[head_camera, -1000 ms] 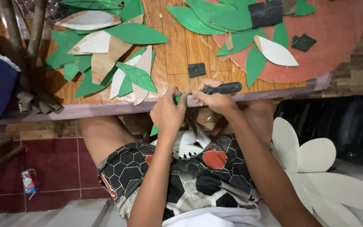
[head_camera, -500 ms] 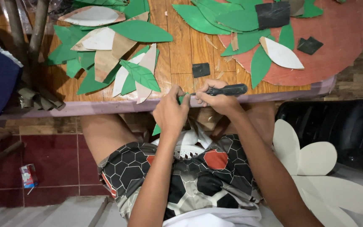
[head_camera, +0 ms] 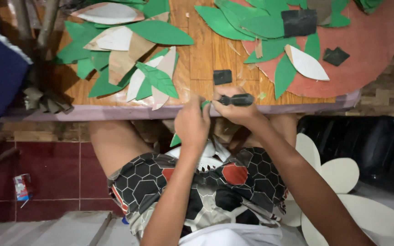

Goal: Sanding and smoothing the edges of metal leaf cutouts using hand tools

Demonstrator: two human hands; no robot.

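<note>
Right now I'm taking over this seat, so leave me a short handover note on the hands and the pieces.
Left hand pinches a green paper piece at the table edge.
Right hand grips a black-handled cutting tool against that piece.
Done: cut green leaves and white leaf shapes lie on the table.
Left: the held piece is not yet cut free.
</note>
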